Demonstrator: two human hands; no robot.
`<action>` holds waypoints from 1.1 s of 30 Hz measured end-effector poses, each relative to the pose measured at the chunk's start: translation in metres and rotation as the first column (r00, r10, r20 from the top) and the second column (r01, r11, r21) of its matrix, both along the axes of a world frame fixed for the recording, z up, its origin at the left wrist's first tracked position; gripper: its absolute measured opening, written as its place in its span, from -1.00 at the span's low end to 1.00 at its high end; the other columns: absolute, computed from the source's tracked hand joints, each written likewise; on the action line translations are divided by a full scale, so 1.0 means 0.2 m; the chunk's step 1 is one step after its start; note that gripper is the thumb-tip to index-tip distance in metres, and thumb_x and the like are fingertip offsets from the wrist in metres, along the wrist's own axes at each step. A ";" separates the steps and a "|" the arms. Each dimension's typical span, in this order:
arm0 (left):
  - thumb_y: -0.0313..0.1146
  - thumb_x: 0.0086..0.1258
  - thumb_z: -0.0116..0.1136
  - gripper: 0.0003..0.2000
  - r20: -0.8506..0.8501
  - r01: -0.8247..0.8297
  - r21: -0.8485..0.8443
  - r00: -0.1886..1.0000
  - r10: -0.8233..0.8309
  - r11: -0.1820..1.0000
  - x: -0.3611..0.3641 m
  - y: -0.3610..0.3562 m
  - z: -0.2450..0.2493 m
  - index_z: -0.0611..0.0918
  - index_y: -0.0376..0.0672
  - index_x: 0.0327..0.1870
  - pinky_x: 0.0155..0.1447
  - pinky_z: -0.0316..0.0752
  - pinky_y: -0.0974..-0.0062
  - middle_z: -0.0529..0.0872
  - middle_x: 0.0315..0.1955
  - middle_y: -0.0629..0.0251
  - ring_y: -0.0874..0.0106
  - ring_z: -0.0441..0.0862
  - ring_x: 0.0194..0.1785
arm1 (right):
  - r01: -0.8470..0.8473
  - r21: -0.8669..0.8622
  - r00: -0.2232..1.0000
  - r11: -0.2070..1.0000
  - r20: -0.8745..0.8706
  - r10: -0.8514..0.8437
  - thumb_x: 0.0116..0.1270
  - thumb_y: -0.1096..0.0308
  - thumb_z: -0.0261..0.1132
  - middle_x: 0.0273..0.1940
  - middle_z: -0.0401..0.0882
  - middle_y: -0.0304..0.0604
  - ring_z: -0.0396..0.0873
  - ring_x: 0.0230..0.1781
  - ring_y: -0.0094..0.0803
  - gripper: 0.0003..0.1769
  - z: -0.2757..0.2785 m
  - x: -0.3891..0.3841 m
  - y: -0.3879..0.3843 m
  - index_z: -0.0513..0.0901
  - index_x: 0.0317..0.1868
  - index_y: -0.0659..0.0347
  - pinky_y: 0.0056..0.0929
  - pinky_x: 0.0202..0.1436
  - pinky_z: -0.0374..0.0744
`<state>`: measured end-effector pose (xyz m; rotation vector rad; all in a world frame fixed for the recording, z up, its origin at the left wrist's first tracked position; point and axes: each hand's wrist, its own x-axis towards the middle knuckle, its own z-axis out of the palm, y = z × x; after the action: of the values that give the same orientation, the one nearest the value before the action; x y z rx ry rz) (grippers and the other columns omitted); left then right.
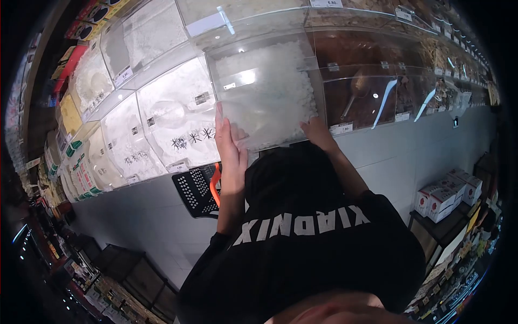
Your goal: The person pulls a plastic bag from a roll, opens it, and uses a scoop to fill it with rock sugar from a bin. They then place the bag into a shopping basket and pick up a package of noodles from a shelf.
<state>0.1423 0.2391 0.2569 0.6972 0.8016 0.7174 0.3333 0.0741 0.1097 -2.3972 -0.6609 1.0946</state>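
Note:
A clear bin (270,92) of white, lumpy granules stands in front of my chest, its glossy surface catching the light. My left hand (233,146) grips its lower left edge, with some fingers showing blurred through the clear plastic. At the lower right corner, my right hand (318,132) is closed on the edge, and its far fingers are hidden. Left of this bin are bins of white powder (178,113) with dark handwritten characters. On its right, a brown-filled bin (345,86) holds a scoop (356,89).
An orange handle (215,184) and black perforated basket (194,193) are beside my left forearm. White boxes (448,194) sit on a dark stand at right. Another dark stand (135,270) is at lower left. More bins (151,32) line the upper row.

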 end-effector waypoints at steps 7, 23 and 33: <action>-0.29 0.59 0.01 -0.42 -0.050 -0.160 0.018 0.986 0.161 0.987 -0.03 -0.05 0.00 0.18 0.09 0.59 -0.41 0.31 0.70 0.47 -0.30 0.52 0.73 0.33 -0.43 | -0.051 0.276 0.997 0.960 0.070 0.033 0.43 0.00 0.24 -0.38 0.63 0.33 0.66 -0.20 0.19 -0.45 -0.33 0.14 0.30 0.64 -0.38 0.44 0.04 -0.08 0.56; -0.56 0.36 0.11 -0.20 -0.025 -0.292 0.035 0.956 0.293 0.956 -0.09 -0.21 -0.06 0.09 0.08 0.62 -0.29 0.40 0.66 0.54 0.17 0.27 0.56 0.54 -0.05 | 0.125 0.341 0.949 0.932 -0.315 -0.013 0.45 -0.02 0.22 -0.62 0.56 -0.17 0.50 -0.67 -0.46 -0.47 -0.13 0.22 0.07 0.61 -0.45 0.34 -0.36 -0.50 0.46; -0.66 0.24 0.03 -0.18 0.095 -0.018 0.080 0.995 0.010 0.997 -0.10 -0.03 0.01 0.13 -0.04 0.61 -0.35 0.34 0.75 0.61 -0.23 0.44 0.72 0.44 -0.33 | 0.248 0.370 0.907 0.895 -0.412 -0.081 0.48 0.07 0.23 -0.64 0.46 -0.30 0.31 -0.77 -0.63 -0.60 0.40 0.22 -0.14 0.63 -0.32 0.28 -0.55 -0.72 0.21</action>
<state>0.1231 0.2326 0.2586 0.7260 0.6947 0.7934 0.3774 0.0466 0.1893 -1.7702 -0.4769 1.1715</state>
